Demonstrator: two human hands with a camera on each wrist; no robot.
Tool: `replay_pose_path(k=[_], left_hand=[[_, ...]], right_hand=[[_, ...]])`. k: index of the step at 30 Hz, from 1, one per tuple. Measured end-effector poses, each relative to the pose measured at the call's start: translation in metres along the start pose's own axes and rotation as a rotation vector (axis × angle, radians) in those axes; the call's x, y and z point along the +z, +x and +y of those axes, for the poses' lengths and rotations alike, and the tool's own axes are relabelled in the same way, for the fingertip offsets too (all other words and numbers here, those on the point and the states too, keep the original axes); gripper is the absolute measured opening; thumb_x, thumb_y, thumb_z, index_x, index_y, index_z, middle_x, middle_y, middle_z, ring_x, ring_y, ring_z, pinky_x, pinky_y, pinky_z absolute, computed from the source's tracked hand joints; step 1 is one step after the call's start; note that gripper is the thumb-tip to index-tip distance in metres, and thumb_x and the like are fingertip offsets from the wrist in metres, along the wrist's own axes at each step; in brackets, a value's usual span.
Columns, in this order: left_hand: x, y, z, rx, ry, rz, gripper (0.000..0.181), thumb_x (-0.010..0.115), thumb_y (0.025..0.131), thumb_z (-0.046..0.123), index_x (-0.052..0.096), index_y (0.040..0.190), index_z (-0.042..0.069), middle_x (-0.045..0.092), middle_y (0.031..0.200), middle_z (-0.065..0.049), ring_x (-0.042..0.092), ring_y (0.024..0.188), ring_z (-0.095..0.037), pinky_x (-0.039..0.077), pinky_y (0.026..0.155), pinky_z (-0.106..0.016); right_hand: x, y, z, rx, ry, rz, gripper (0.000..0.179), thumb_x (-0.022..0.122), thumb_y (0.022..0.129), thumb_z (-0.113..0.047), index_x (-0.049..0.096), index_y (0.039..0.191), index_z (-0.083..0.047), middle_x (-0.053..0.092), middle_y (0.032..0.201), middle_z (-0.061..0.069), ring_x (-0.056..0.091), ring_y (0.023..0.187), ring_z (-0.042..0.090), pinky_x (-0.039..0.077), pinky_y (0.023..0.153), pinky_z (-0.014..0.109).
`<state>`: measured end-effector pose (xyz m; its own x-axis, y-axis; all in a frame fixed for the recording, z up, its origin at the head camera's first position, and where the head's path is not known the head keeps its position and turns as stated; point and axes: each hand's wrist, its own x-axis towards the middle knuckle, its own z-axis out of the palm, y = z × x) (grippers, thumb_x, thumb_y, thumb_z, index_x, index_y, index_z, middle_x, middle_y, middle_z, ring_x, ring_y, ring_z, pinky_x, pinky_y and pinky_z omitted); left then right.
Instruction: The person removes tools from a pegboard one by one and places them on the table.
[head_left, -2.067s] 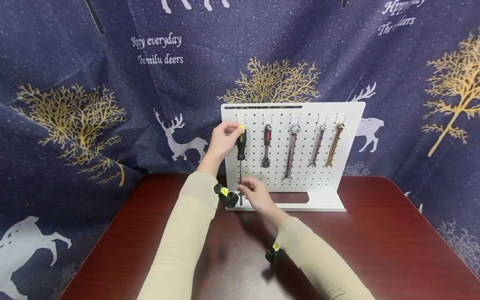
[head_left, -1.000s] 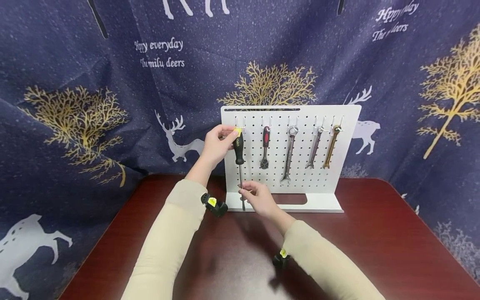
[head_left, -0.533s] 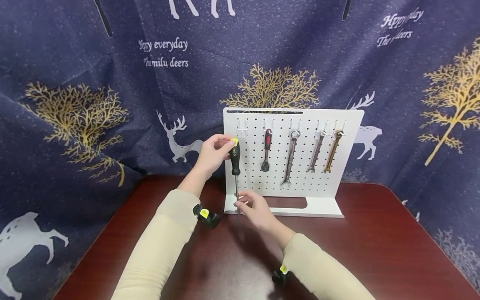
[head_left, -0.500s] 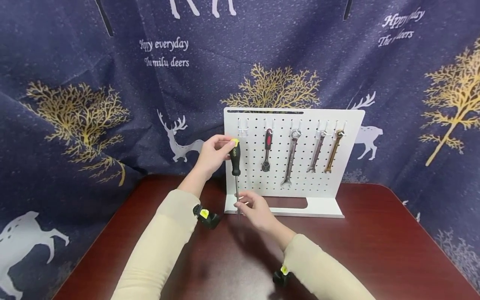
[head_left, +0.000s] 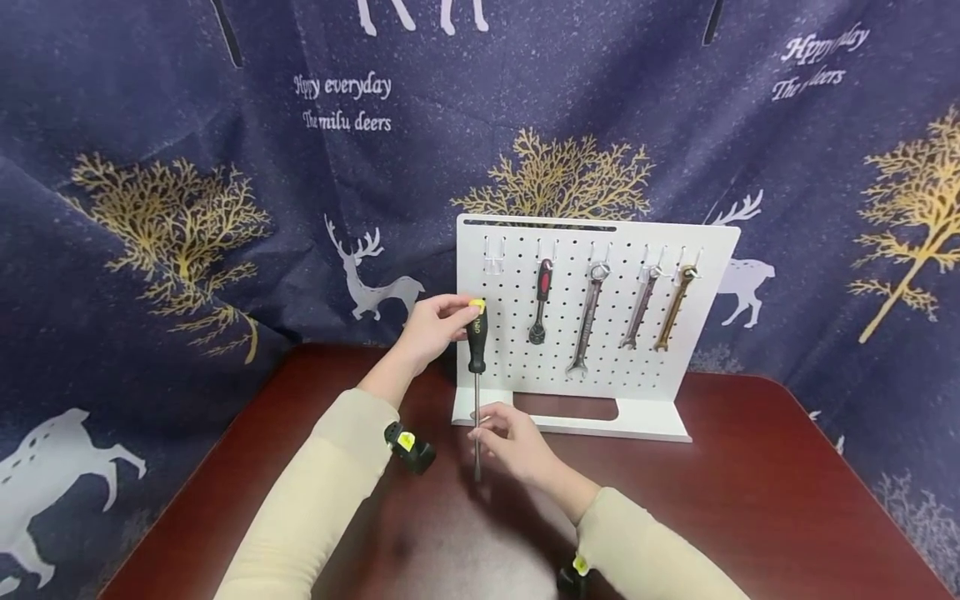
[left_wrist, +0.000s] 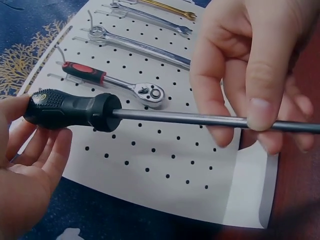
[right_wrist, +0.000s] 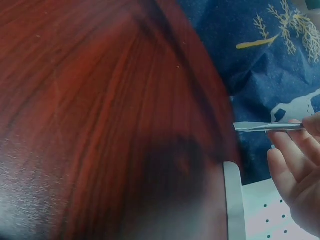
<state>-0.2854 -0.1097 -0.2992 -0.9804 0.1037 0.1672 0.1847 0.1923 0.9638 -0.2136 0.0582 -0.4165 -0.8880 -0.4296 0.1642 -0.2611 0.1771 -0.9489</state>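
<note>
A flathead screwdriver (head_left: 477, 343) with a black handle and a yellow end stands nearly upright in front of the white pegboard (head_left: 525, 367). My left hand (head_left: 435, 327) pinches its handle near the yellow top. Lower down, my right hand (head_left: 516, 443) pinches the steel shaft between thumb and fingers. The left wrist view shows the black handle (left_wrist: 70, 111) lying against the left fingers, with the right thumb pressed on the shaft (left_wrist: 175, 118). Out past the right fingers, the flat blade tip (right_wrist: 247, 127) shows in the right wrist view.
On the pegboard hang a red-and-black ratchet (head_left: 542, 300), a large combination wrench (head_left: 588, 321), a smaller silver wrench (head_left: 642, 308) and a gold-coloured wrench (head_left: 674, 308). A clear hook (head_left: 493, 257) at upper left holds nothing. The dark red table (head_left: 712, 500) lies below.
The screwdriver has come off the upper-left hook, down and away from the board toward me, both hands moving with it. Its tip now shows lower, over the table.
</note>
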Motion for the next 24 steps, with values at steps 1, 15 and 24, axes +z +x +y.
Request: replay_pose_path(k=[1, 15, 24], left_hand=[[0.001, 0.000, -0.001, -0.003, 0.004, -0.006, 0.033, 0.063, 0.091, 0.021, 0.063, 0.119, 0.004, 0.066, 0.112, -0.015, 0.064, 0.086, -0.009, 0.058, 0.080, -0.029], [0.008, -0.008, -0.024, -0.066, -0.004, -0.061, 0.026, 0.056, 0.094, 0.010, 0.059, 0.114, -0.006, 0.063, 0.094, -0.009, 0.059, 0.077, -0.007, 0.059, 0.077, -0.037], [0.011, -0.014, -0.052, -0.133, -0.009, -0.088, 0.026, 0.054, 0.095, 0.011, 0.059, 0.114, -0.006, 0.063, 0.092, -0.009, 0.060, 0.073, -0.010, 0.058, 0.081, -0.040]], right_hand=[[0.000, -0.001, 0.001, 0.009, 0.004, -0.003, 0.023, 0.056, 0.092, -0.002, 0.053, 0.112, 0.008, 0.066, 0.097, 0.032, 0.068, 0.079, 0.028, 0.059, 0.068, 0.035], [0.011, -0.024, 0.002, 0.033, 0.004, -0.097, 0.014, 0.053, 0.092, -0.001, 0.049, 0.103, 0.006, 0.066, 0.083, 0.027, 0.061, 0.064, 0.013, 0.057, 0.054, 0.040], [0.018, -0.034, 0.009, 0.096, 0.018, -0.132, 0.010, 0.056, 0.090, -0.002, 0.053, 0.097, 0.004, 0.066, 0.080, 0.020, 0.063, 0.061, 0.015, 0.056, 0.050, 0.041]])
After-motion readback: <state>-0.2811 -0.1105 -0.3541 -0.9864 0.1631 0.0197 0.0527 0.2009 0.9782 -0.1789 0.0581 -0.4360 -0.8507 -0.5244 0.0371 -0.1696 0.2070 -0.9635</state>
